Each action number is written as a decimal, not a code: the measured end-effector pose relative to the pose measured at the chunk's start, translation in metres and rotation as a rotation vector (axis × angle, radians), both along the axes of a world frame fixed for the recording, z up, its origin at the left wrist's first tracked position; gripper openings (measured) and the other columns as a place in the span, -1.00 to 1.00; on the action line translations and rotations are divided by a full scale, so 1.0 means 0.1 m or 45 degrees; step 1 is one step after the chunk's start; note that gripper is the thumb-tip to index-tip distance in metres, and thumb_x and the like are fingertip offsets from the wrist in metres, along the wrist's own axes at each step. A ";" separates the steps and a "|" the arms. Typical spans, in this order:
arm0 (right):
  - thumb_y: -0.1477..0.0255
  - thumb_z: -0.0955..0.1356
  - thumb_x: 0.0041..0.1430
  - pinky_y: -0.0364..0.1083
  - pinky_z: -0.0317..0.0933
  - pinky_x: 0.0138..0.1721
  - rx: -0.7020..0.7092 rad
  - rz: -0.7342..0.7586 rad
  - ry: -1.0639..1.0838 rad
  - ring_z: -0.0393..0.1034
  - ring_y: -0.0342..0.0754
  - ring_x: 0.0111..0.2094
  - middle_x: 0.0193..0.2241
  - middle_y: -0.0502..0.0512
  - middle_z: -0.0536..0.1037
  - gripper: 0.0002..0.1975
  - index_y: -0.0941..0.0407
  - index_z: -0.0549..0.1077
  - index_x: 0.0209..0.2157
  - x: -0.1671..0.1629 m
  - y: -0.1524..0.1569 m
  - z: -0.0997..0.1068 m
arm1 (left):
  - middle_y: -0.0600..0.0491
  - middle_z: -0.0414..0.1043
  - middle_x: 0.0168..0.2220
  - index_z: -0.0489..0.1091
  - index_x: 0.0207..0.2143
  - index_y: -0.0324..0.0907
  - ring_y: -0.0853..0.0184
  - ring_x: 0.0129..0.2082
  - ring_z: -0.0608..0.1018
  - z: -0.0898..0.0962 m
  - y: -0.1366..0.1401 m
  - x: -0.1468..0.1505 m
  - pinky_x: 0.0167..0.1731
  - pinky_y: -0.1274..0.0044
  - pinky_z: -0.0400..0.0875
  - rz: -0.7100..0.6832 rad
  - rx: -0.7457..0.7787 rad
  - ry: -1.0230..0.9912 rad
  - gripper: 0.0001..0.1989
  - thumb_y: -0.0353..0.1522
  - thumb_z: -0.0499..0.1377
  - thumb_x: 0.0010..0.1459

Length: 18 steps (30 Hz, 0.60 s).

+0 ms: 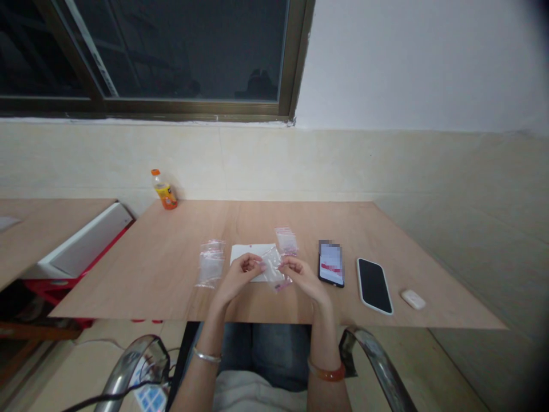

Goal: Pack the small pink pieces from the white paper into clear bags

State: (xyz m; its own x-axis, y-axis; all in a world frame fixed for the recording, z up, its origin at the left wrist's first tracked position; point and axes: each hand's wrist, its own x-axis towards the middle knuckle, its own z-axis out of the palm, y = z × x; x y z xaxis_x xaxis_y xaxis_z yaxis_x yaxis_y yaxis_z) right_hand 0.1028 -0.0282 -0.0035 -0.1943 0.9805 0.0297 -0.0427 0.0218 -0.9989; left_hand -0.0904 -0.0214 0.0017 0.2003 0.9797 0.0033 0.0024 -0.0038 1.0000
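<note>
Between my two hands is a clear plastic bag (271, 264), held over a white sheet of paper (249, 249) on the table. My left hand (243, 271) pinches the bag's left side with curled fingers. On the other side, my right hand (298, 272) grips its right edge between thumb and fingers. A stack of clear zip bags (210, 264) lies left of the paper. Another pile of small zip bags (286, 240) with pinkish edges sits just beyond my right hand.
Right of my hands lie a phone with a lit screen (331, 264), a dark-screened phone in a white case (374, 286) and a white earbud case (413, 299). An orange drink bottle (164, 191) stands at the wooden table's (137, 274) back left, by the wall.
</note>
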 end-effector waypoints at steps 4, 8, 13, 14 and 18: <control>0.38 0.36 -0.07 -0.18 0.20 -0.42 -0.025 0.121 -0.014 0.30 -0.15 -0.49 -0.58 -0.05 0.42 -0.88 0.16 0.43 -0.54 -0.01 -0.03 0.05 | 0.04 0.45 -0.34 0.47 -0.28 -0.18 0.38 -0.42 0.39 0.05 -0.01 -0.10 -0.42 0.60 0.23 0.145 0.094 0.140 -0.70 -0.28 0.32 -0.12; 0.39 0.30 -0.06 -0.19 0.20 -0.52 -0.073 0.171 -0.025 0.27 -0.15 -0.54 -0.60 -0.05 0.35 -0.87 0.15 0.40 -0.58 -0.06 -0.05 0.05 | 0.02 0.43 -0.46 0.47 -0.48 -0.21 0.34 -0.40 0.40 0.17 -0.07 -0.18 -0.33 0.56 0.23 -0.224 0.068 0.091 -0.75 -0.21 0.18 0.06; 0.38 0.26 -0.08 -0.22 0.13 -0.61 -0.078 0.133 -0.096 0.19 -0.17 -0.57 -0.63 -0.06 0.26 -0.85 0.13 0.31 -0.62 -0.16 -0.03 0.07 | 0.09 0.34 -0.55 0.38 -0.58 -0.24 0.38 -0.43 0.35 0.21 -0.11 -0.25 -0.28 0.56 0.19 -0.416 0.076 0.118 -0.64 -0.19 0.06 0.15; 0.38 0.26 -0.08 -0.22 0.13 -0.61 -0.062 0.132 -0.103 0.19 -0.17 -0.56 -0.63 -0.06 0.25 -0.85 0.13 0.30 -0.63 -0.18 -0.03 0.08 | 0.10 0.33 -0.55 0.38 -0.58 -0.24 0.39 -0.44 0.34 0.19 -0.11 -0.25 -0.29 0.56 0.19 -0.434 0.070 0.123 -0.64 -0.20 0.05 0.16; 0.34 0.26 -0.03 -0.22 0.10 -0.62 -0.044 0.145 -0.148 0.20 -0.16 -0.54 -0.59 -0.06 0.25 -0.83 0.12 0.31 -0.58 -0.22 -0.02 0.04 | 0.14 0.30 -0.57 0.36 -0.57 -0.25 0.42 -0.46 0.32 0.13 -0.09 -0.27 -0.32 0.57 0.17 -0.454 0.016 0.127 -0.70 -0.24 0.10 0.12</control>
